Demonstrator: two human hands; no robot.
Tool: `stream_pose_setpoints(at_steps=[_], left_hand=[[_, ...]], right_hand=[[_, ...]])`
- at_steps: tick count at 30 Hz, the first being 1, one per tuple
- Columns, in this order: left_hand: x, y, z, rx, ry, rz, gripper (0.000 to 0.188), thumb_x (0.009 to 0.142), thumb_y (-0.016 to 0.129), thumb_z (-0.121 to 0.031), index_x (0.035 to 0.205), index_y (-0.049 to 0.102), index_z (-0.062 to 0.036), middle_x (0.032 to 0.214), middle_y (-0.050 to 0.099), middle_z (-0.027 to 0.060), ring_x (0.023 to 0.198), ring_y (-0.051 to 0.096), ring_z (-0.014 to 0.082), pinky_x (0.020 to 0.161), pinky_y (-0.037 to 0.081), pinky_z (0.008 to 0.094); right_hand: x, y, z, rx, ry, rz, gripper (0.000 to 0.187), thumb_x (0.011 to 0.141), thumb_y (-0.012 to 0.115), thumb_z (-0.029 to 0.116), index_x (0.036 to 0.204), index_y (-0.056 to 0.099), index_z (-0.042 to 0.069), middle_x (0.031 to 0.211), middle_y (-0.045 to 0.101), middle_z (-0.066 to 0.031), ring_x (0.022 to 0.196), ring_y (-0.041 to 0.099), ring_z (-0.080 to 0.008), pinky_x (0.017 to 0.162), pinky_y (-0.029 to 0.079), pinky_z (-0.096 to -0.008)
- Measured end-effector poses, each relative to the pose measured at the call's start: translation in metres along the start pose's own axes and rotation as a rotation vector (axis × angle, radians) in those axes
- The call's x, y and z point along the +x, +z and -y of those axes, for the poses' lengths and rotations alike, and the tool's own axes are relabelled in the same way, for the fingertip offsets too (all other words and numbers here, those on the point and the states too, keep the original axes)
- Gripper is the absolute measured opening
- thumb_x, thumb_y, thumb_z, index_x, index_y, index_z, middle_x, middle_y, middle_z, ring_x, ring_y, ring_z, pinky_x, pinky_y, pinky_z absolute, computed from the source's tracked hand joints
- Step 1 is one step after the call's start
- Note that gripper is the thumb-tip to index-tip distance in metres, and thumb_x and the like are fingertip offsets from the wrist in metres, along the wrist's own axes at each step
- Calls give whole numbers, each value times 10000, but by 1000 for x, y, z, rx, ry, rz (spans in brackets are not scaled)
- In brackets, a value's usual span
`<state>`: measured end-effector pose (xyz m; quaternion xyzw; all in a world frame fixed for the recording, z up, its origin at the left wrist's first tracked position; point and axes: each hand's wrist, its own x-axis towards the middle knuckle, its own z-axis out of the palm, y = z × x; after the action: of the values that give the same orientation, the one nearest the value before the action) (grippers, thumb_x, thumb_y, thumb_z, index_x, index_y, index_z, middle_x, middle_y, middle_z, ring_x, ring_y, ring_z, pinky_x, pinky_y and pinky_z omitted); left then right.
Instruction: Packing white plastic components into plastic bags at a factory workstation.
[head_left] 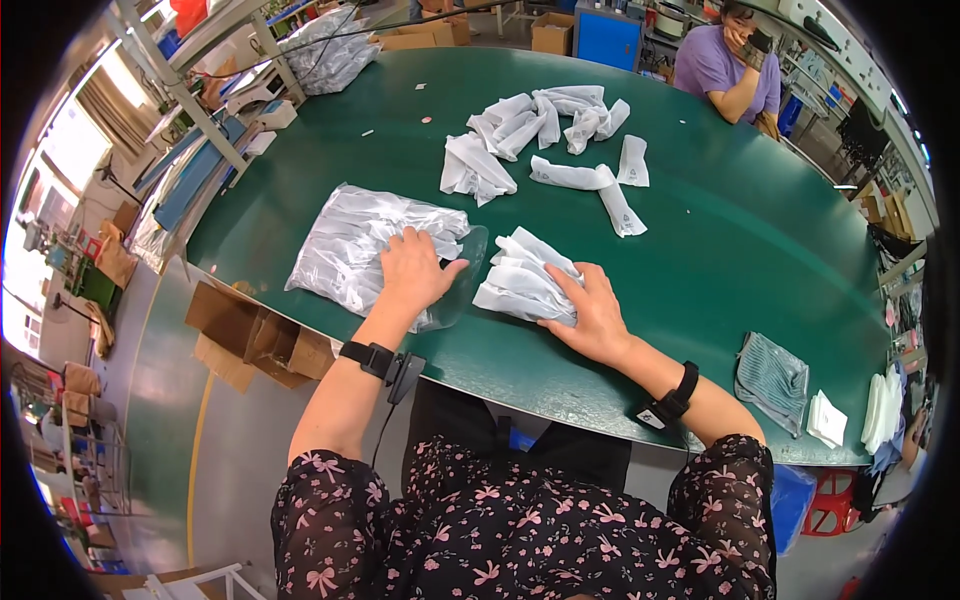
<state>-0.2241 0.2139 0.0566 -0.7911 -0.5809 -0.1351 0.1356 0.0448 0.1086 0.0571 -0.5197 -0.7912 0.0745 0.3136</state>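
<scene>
My left hand (415,270) lies with its fingers spread on a clear plastic bag (335,245) filled with white slim packets. The bag's loose, unfilled end points toward the right. Beside it, my right hand (592,318) grips a small stack of white packets (520,278), thumb at the near edge and fingers along the right side. The stack rests on the green table (700,270), apart from the bag. Farther back lie several loose white packets (512,125) in an untidy heap. Two packets (590,182) form a bent line near it, with a short one (633,160) alongside.
A striped grey plastic bag (773,380) and folded white sheets (827,418) lie at the right edge. An open cardboard box (250,330) stands below the left edge. Back left are a metal rack (190,105) and a stuffed plastic bag (330,50). A person (712,65) sits across the table.
</scene>
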Motion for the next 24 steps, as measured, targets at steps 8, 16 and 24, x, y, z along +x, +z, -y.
stream_pose_setpoints(at_steps=[8,16,24], left_hand=[[5,1,5,-87,5,-28,300,797,704,-260,881,593,5,937,589,179,822,596,374,676,501,466],[-8,-35,4,-496,65,-120,112,808,602,6,920,607,11,926,581,188,790,602,392,688,501,442],[1,-49,13,-719,158,-211,193,804,541,90,964,624,21,919,582,176,783,603,375,677,493,410]], right_hand=[[11,6,8,-5,-39,4,744,682,810,234,1353,503,136,1217,447,-245,1098,476,-399,905,440,-460],[38,22,11,29,-159,48,750,686,808,255,1359,496,145,1209,456,-266,1079,487,-416,900,437,-472],[120,98,51,198,-199,14,672,722,766,328,1307,526,99,1151,479,-289,1093,461,-429,914,397,-483]])
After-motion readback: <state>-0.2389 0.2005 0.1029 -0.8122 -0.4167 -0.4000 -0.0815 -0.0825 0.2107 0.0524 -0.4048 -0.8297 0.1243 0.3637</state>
